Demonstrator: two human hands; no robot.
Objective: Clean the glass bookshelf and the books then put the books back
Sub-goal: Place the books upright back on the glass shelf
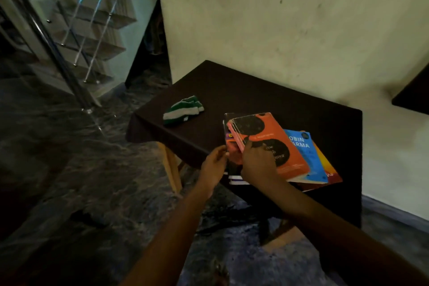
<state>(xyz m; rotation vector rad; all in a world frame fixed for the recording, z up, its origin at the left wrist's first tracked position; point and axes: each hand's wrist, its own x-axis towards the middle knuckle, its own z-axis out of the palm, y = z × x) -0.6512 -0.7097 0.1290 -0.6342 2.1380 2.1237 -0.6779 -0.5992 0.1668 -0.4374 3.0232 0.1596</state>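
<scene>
Books [290,160] are sitting in a fanned stack on the dark worktop [243,90], at lower centre-right of the frame. An orange book with black circles [260,125] is lying on top, its left edge tilting up off the pile. A blue paperback [311,158] and a yellow-orange book [330,168] are showing from under its right side, with darker books beneath.

My right grip [257,165] is holding the orange book at its near corner, fingers spreading over the cover and thumb curling round the edge. My left grip [214,165] is reaching to the stack's left edge with fingers half curled. Whether it is pinching anything I cannot tell.

Left of the books, well apart from them, a green-and-white striped cloth [183,110] is lying bunched on the worktop. The glass bookshelf [92,14] is standing at upper left of the frame, away from the worktop, its shelves resting on chrome rods.
</scene>
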